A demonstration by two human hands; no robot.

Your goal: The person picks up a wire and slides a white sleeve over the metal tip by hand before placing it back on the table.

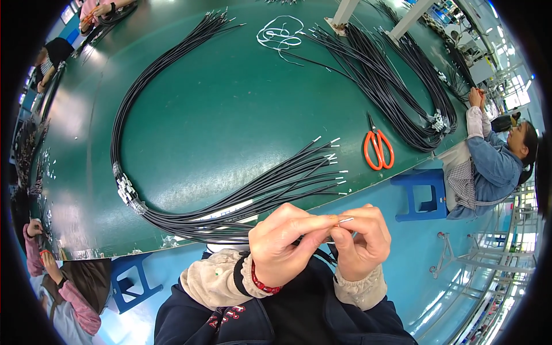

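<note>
Item: black wire (313, 238) with metal tip (345, 219), held over the tabletop (230, 115) edge.
The wire is pinched by the left hand (282, 241) and the right hand (359, 238), both closed on it. The step is judged to be terminal fitting; steady alignment is called for next. The looped bundle (190, 221) lies beside.

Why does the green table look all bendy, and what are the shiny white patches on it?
In the head view, the fisheye lens bends the green table and its edge into curves and leaves a black ring round the picture; the pale patches are glare from lights above; the left hand and right hand, pinching a black wire, look sharp, while the far corners look washed out.
</note>
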